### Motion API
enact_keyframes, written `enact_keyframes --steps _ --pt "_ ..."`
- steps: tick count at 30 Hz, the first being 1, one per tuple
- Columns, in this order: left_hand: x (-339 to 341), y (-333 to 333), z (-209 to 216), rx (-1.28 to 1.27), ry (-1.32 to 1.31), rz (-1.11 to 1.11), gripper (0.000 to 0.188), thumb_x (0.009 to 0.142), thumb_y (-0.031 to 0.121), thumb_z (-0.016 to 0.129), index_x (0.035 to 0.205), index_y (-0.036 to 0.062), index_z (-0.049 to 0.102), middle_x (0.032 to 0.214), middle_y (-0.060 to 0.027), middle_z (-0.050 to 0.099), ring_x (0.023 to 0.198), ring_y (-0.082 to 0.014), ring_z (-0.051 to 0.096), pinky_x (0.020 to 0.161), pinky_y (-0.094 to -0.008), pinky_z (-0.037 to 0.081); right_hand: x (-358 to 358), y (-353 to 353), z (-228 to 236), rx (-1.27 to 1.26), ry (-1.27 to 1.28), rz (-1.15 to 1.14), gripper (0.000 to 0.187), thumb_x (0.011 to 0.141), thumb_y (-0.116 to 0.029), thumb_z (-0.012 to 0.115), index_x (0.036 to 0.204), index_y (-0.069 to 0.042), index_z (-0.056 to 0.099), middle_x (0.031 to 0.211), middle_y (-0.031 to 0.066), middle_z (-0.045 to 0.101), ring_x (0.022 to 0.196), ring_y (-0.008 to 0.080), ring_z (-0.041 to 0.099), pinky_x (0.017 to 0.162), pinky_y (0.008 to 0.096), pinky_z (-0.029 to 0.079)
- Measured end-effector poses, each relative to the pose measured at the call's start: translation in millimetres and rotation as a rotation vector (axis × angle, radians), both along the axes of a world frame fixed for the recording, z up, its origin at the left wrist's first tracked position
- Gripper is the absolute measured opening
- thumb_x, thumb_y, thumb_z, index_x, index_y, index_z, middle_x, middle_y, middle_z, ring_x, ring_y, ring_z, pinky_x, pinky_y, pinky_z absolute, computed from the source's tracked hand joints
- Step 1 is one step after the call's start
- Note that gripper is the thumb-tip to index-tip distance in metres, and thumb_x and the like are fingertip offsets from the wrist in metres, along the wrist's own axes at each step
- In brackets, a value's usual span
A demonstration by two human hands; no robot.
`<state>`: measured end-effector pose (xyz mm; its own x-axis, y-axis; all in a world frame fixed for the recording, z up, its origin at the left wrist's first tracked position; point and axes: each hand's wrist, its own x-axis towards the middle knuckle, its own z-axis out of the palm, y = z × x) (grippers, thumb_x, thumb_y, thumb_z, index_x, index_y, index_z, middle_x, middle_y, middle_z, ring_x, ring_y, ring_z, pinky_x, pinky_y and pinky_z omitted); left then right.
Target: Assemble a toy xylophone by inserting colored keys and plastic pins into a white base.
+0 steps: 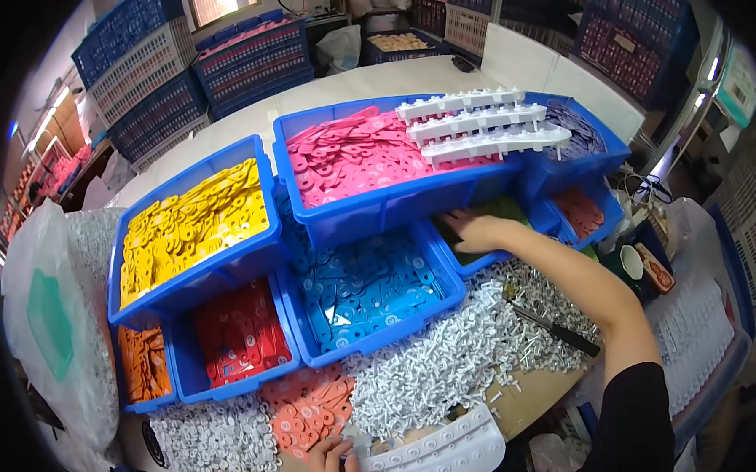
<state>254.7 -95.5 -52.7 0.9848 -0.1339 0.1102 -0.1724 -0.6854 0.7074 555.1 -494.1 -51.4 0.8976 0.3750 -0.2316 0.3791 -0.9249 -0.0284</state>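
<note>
I've got the right hand (pixel 479 231) in the green bin (pixel 485 264), under the front edge of the pink bin (pixel 352 222). Its fingers are bent down at the green pieces (pixel 508 207); can't tell from my feed if they've pinched one. Left hand (pixel 327 464) is at the bottom edge, fingers curled by the left end of the white strip (pixel 438 451); can't tell if they grip it. That strip lies at the near edge of the bench (pixel 533 400), tilted up to the right.

Bins are all blue, I'm naming by contents. Yellow bin (pixel 207 284) sits left of pink; red bin (pixel 241 385) and blue bin (pixel 391 338) are lower, nearer me. Three white racks (pixel 474 124) lie across pink's right end. White rivets (pixel 450 351) heap between blue bin and strip, coral pieces (pixel 310 416) to their left. Dark-handled tool (pixel 572 339) lies on the heap's right side.
</note>
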Motion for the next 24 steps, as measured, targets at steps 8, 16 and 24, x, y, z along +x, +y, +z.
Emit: enact_keyframes --steps 8,16,24 --pt "35 6 40 -0.104 0.1 -0.137 0.017 0.095 0.002 0.056 0.111 0.0004 0.064 0.112 -0.0149 0.061 0.098 -0.0299 0.061 0.087 -0.0352 0.048 2 -17 18 -0.007 0.596 0.026 0.066 0.096 -0.039 0.044 0.152 -0.007 0.03 0.154 0.0269 0.03 0.143 0.0415 0.028 0.118 0.0433 0.023" --pt "160 -96 103 0.134 -0.464 -0.636 0.023 0.085 0.004 0.067 0.106 0.0 0.062 0.11 -0.0155 0.064 0.101 -0.0339 0.061 0.086 -0.0411 0.05 -10 -63 18 -0.138 0.164 -0.407 0.077 0.093 -0.05 0.05 0.147 0.003 0.035 0.146 0.0294 0.04 0.14 0.0333 0.036 0.115 0.0415 0.03" --pt "272 -235 32 0.3 -0.459 -0.867 0.035 0.097 0.021 0.052 0.118 -0.0068 0.055 0.119 -0.0251 0.06 0.11 -0.0415 0.058 0.095 -0.0446 0.049 13 -104 -7 0.093 0.323 -0.301 0.068 0.09 -0.031 0.05 0.146 0.005 0.036 0.149 0.026 0.04 0.136 0.0339 0.044 0.112 0.0384 0.034"
